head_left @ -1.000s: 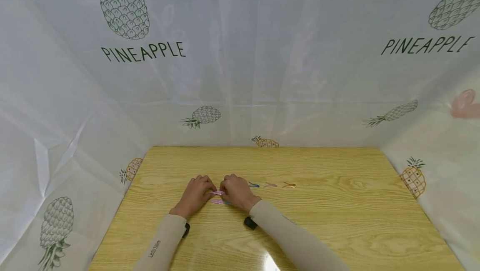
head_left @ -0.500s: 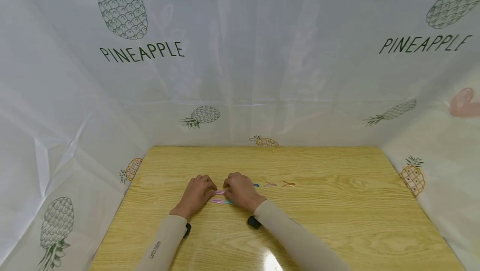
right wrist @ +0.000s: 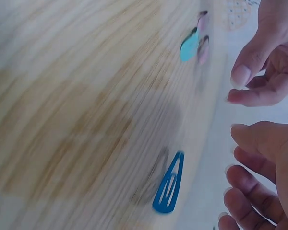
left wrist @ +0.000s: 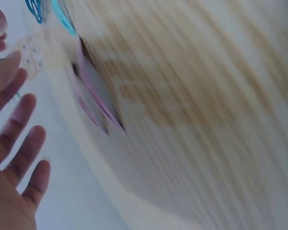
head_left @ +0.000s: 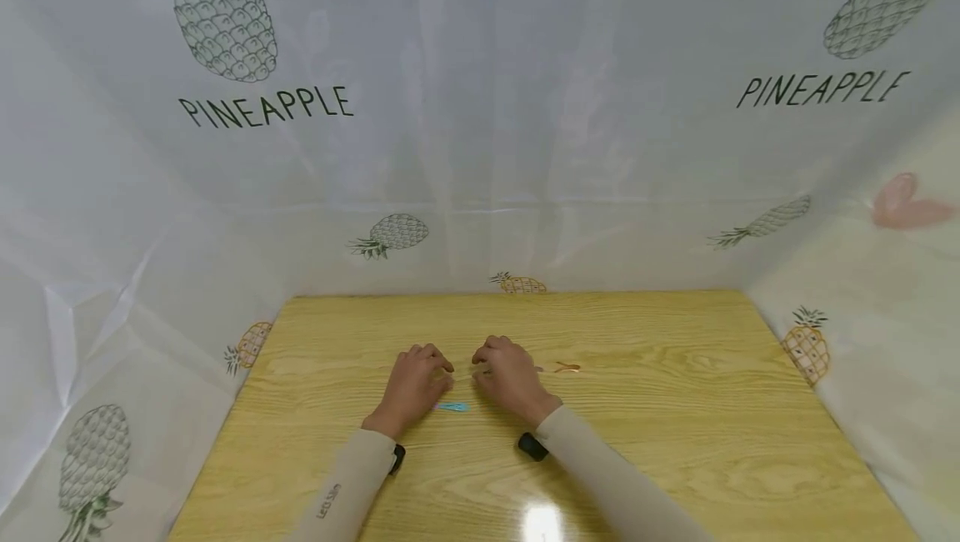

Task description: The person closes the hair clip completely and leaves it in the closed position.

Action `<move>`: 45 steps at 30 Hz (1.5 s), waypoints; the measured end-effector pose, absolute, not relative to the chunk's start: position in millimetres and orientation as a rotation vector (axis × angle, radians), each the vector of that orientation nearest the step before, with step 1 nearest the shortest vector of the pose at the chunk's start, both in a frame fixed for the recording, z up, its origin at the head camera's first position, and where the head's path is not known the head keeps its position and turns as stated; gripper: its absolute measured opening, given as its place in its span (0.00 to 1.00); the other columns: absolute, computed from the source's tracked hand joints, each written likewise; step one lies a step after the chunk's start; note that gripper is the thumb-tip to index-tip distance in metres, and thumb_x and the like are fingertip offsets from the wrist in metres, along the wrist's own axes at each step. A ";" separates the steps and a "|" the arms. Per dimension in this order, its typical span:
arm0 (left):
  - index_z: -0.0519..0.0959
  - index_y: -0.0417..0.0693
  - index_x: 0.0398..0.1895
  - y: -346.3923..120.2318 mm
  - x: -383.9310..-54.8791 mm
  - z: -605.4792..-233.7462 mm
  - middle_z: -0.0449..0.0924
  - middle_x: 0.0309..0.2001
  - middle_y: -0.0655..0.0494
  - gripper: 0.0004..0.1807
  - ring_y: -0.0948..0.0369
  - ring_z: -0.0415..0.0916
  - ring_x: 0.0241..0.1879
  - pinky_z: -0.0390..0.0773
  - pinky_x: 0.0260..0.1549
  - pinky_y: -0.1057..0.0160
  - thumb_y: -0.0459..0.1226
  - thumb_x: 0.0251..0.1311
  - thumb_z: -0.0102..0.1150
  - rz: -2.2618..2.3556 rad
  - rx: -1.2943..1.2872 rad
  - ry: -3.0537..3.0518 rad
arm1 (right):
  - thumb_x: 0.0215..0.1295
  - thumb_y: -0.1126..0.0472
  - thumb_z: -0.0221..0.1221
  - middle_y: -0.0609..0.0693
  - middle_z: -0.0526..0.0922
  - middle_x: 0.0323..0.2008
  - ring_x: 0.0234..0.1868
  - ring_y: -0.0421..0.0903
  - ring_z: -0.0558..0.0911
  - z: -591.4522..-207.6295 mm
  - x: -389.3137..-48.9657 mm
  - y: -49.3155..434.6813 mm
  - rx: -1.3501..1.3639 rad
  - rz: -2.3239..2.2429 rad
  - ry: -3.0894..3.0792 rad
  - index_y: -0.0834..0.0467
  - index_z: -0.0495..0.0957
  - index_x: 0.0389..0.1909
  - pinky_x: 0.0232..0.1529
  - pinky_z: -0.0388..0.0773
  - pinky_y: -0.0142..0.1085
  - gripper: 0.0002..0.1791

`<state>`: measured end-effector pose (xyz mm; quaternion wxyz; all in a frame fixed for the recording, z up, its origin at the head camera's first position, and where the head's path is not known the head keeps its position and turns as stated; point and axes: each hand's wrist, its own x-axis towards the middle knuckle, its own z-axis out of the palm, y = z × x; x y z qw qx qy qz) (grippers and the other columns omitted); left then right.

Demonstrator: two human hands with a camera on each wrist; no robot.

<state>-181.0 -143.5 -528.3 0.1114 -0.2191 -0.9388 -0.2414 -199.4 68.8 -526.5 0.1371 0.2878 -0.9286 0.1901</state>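
My left hand (head_left: 416, 383) hovers over the table with its fingers loosely spread, holding nothing. Across a small gap is my right hand (head_left: 513, 379), fingers relaxed and bent, also holding nothing. Two pink hair clips (left wrist: 96, 96) lie side by side near my left hand, hidden behind it in the head view. A light turquoise hair clip (head_left: 453, 407) lies end to end with one of them. Near my right hand a blue snap hair clip (right wrist: 168, 184) shows in the right wrist view; that hand hides it in the head view.
An orange-brown hair clip (head_left: 567, 367) lies right of my right hand, with the tip of a pale clip (head_left: 538, 369) partly hidden beside that hand. The wood-grain table (head_left: 675, 425) meets a white pineapple-print sheet (head_left: 600, 150) at the back and sides.
Both hands have come away from the pink clip and lifted. My right hand has shifted right, over the blue clip, widening the gap. The head view has turned slightly right.
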 end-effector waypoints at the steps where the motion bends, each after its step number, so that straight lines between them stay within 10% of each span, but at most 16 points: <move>1: 0.89 0.46 0.39 -140.4 -180.4 -527.6 0.83 0.42 0.54 0.07 0.51 0.77 0.44 0.76 0.49 0.43 0.35 0.59 0.78 -0.715 -0.645 -2.754 | 0.61 0.58 0.78 0.48 0.83 0.38 0.39 0.47 0.82 -526.8 -199.1 71.7 0.823 0.555 -2.677 0.55 0.89 0.41 0.42 0.84 0.41 0.10; 45: 0.89 0.47 0.47 -77.1 -183.4 -533.3 0.80 0.46 0.53 0.12 0.52 0.74 0.47 0.74 0.53 0.47 0.40 0.63 0.76 -0.517 -0.480 -2.934 | 0.58 0.63 0.78 0.50 0.81 0.39 0.42 0.50 0.80 -544.9 -196.8 121.5 0.640 0.505 -2.741 0.58 0.89 0.42 0.47 0.80 0.48 0.12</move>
